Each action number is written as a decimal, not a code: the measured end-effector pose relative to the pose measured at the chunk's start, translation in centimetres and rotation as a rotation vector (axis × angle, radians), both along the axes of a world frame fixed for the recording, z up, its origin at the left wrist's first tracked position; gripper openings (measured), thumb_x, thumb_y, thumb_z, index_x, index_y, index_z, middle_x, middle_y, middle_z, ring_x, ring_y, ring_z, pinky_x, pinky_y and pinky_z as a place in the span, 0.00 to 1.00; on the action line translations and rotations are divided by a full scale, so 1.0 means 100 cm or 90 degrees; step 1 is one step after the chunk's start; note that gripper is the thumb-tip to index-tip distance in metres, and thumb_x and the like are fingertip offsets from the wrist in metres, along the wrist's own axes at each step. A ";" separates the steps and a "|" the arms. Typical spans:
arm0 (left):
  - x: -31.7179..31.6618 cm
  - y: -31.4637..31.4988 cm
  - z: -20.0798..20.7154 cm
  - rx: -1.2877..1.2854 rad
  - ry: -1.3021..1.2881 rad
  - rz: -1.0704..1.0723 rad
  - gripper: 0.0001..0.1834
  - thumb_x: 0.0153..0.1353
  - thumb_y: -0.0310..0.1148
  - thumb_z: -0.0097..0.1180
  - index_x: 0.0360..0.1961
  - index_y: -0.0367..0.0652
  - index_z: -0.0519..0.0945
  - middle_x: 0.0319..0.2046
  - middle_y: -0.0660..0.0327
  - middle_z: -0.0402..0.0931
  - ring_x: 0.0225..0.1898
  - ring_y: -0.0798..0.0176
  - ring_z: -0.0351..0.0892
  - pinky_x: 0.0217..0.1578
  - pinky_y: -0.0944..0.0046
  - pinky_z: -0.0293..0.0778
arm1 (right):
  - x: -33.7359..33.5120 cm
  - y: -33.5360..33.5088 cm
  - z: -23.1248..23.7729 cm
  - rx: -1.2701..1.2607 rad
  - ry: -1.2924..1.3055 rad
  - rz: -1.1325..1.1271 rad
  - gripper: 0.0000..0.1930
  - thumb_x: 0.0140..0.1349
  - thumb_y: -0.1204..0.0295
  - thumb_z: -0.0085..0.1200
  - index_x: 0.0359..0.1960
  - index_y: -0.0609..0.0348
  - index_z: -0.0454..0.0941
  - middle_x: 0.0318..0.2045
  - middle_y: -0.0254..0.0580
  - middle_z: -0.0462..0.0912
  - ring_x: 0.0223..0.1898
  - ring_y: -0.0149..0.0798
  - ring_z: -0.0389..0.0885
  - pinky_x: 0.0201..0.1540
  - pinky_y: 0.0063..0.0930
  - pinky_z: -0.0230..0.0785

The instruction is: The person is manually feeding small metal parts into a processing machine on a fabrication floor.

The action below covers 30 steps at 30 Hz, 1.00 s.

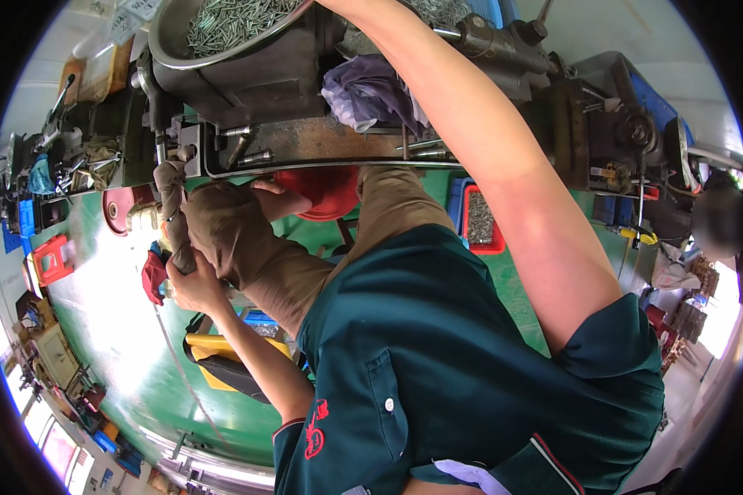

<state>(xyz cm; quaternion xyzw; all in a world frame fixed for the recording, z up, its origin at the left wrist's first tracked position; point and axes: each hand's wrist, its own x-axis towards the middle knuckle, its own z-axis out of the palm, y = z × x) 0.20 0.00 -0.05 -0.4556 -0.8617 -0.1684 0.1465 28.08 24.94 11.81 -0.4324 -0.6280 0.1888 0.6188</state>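
My left hand (pixel 195 285) is closed round the lower end of a long lever handle (pixel 172 198) wrapped in brown cloth, beside my left knee. The handle's bare metal part rises to the machine. My right forearm (pixel 462 107) reaches up across the bench, and its hand lies past the top edge, hidden from sight. Near that wrist is a metal bowl (pixel 163 56) filled with small metal pins (pixel 235 26). It rests on a dark machine block (pixel 239 95). A crumpled purple-grey cloth (pixel 373 92) lies to the right of the block.
The machine's oily metal tray (pixel 314 142) holds short metal cylinders (pixel 257 157). Below stand a red round stool (pixel 326 194) and a red crate (pixel 494 243) of small parts. A yellow container (pixel 215 375) sits on the green floor to the left. A blurred person (pixel 718 216) is at the far right.
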 end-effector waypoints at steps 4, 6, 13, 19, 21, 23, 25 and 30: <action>-0.002 0.000 -0.002 -0.004 0.002 -0.004 0.19 0.39 0.45 0.57 0.29 0.43 0.77 0.19 0.51 0.74 0.22 0.47 0.74 0.22 0.53 0.66 | 0.002 0.002 -0.002 0.016 -0.003 0.005 0.14 0.48 0.67 0.48 0.13 0.66 0.72 0.11 0.49 0.73 0.16 0.42 0.74 0.22 0.32 0.64; -0.001 0.000 -0.001 -0.007 -0.002 -0.006 0.19 0.39 0.45 0.57 0.29 0.42 0.77 0.19 0.51 0.74 0.22 0.48 0.74 0.22 0.53 0.66 | 0.000 0.000 -0.001 0.029 -0.011 -0.020 0.15 0.48 0.66 0.48 0.13 0.66 0.72 0.11 0.50 0.72 0.16 0.44 0.74 0.22 0.33 0.64; 0.000 0.001 0.001 -0.022 -0.010 0.002 0.18 0.39 0.43 0.57 0.29 0.42 0.77 0.21 0.51 0.75 0.24 0.48 0.74 0.24 0.54 0.67 | 0.000 0.002 -0.002 0.010 -0.033 -0.043 0.16 0.47 0.65 0.49 0.11 0.66 0.69 0.11 0.52 0.70 0.16 0.46 0.72 0.21 0.35 0.61; -0.002 0.001 -0.001 -0.013 -0.009 -0.005 0.18 0.39 0.44 0.57 0.29 0.41 0.77 0.20 0.51 0.75 0.23 0.48 0.74 0.24 0.54 0.67 | 0.001 0.006 -0.004 0.037 -0.047 -0.043 0.16 0.47 0.65 0.50 0.11 0.65 0.69 0.11 0.51 0.70 0.15 0.45 0.71 0.21 0.34 0.61; -0.002 0.000 -0.002 -0.007 -0.008 -0.005 0.18 0.39 0.44 0.57 0.29 0.42 0.77 0.20 0.51 0.75 0.23 0.48 0.74 0.23 0.53 0.66 | -0.001 0.002 -0.003 0.035 -0.021 -0.021 0.15 0.48 0.66 0.50 0.12 0.65 0.69 0.11 0.51 0.70 0.15 0.45 0.71 0.20 0.34 0.61; -0.001 0.000 -0.001 0.000 -0.006 -0.006 0.18 0.39 0.44 0.57 0.29 0.42 0.77 0.20 0.52 0.74 0.23 0.48 0.74 0.23 0.53 0.66 | -0.002 0.000 -0.002 0.033 0.004 0.001 0.15 0.48 0.66 0.50 0.12 0.66 0.69 0.11 0.51 0.70 0.15 0.44 0.72 0.20 0.34 0.61; 0.000 0.000 0.001 0.011 -0.017 -0.008 0.18 0.39 0.45 0.57 0.29 0.43 0.77 0.19 0.52 0.74 0.22 0.48 0.73 0.23 0.53 0.66 | -0.001 0.002 -0.003 0.026 -0.036 -0.025 0.15 0.48 0.66 0.50 0.13 0.66 0.70 0.11 0.51 0.70 0.15 0.44 0.72 0.20 0.34 0.61; -0.003 -0.002 -0.002 -0.006 -0.018 -0.007 0.21 0.42 0.49 0.56 0.31 0.43 0.76 0.22 0.51 0.75 0.23 0.48 0.75 0.23 0.54 0.67 | -0.001 0.004 -0.005 0.030 -0.056 -0.034 0.15 0.48 0.66 0.50 0.13 0.67 0.70 0.11 0.52 0.70 0.15 0.45 0.72 0.20 0.34 0.61</action>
